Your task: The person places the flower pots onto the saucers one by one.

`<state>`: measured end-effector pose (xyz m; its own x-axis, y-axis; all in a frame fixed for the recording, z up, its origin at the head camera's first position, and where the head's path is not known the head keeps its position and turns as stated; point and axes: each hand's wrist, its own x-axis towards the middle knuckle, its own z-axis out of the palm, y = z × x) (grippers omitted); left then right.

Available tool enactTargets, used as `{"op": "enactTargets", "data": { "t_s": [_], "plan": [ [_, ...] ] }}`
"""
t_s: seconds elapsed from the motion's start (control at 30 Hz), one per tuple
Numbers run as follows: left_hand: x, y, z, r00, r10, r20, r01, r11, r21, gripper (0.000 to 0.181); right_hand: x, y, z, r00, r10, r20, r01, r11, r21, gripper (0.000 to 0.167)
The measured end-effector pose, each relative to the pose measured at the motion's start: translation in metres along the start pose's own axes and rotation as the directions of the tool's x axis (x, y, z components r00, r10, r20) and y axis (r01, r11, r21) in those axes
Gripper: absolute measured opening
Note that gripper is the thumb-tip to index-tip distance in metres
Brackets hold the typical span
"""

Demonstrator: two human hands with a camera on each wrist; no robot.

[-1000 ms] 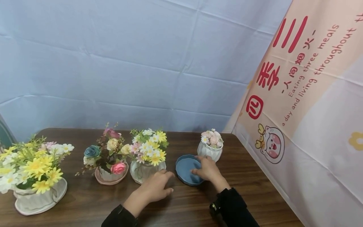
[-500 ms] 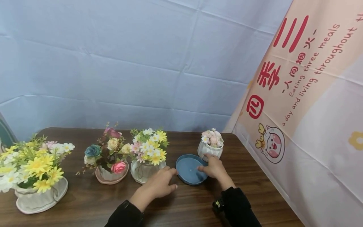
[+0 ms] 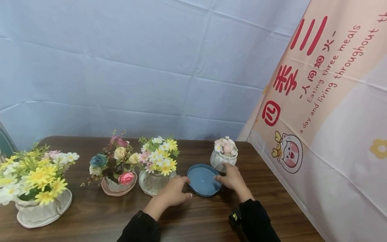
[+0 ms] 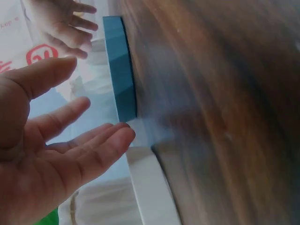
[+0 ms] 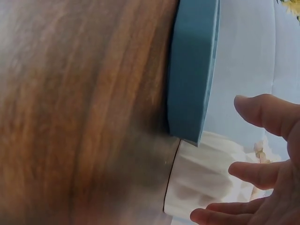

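A round blue dish point(image 3: 203, 180) lies on the wooden table between my two hands. My left hand point(image 3: 170, 195) is at its left side, fingers apart and relaxed. In the left wrist view, the fingertips point(image 4: 126, 133) come close to the dish's low wall point(image 4: 119, 70); contact cannot be told. On the other side my right hand point(image 3: 232, 179) hovers by the dish's right rim, its fingers point(image 5: 255, 173) spread and holding nothing. Just behind that hand stands a white ribbed pot point(image 3: 222, 161) of pale pink flowers, partly covered by the fingers in the head view.
Left of the dish, a white pot point(image 3: 154, 183) of yellow and white daisies stands on a saucer. Further left are a pot of mixed roses point(image 3: 118, 164) and a larger daisy pot point(image 3: 39, 215). Pale cloth point(image 3: 136, 67) hangs behind the table point(image 3: 205, 222); a printed cloth point(image 3: 332, 134) hangs at right.
My right hand has moved right, from over the dish to its right rim. My left hand has shifted right, nearer the dish's left side. The dish and pots stay where they were.
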<state>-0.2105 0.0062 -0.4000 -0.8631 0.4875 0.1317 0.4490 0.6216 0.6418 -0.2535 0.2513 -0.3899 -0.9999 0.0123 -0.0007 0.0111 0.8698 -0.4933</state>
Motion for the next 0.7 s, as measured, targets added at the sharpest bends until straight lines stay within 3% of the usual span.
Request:
{"op": "enactTargets", "data": {
  "t_s": [0.1,0.2,0.47,0.57,0.7],
  "plan": [
    [0.003,0.0,0.004,0.999,-0.029,-0.032,0.027,0.998,-0.049,0.039,0.001,0.002,-0.001,1.0,0.021,-0.006,-0.021,1.0,0.023,0.069],
    [0.005,0.0,0.007,0.994,-0.095,-0.059,0.089,0.99,-0.105,0.038,0.002,0.003,-0.002,0.999,0.029,-0.023,-0.028,0.998,0.05,0.067],
    [0.008,0.002,0.01,0.962,-0.263,-0.069,0.246,0.95,-0.192,0.039,0.008,0.011,-0.006,0.994,0.04,-0.103,-0.028,0.993,0.112,0.06],
    [0.01,0.002,0.011,0.953,-0.303,-0.028,0.283,0.917,-0.279,0.042,0.011,0.014,-0.006,0.987,0.091,-0.13,-0.069,0.984,0.167,0.059],
    [0.013,0.001,0.013,0.939,-0.343,0.038,0.327,0.85,-0.413,0.044,0.015,0.017,-0.007,0.969,0.178,-0.174,-0.13,0.958,0.257,0.063]
  ]
}}
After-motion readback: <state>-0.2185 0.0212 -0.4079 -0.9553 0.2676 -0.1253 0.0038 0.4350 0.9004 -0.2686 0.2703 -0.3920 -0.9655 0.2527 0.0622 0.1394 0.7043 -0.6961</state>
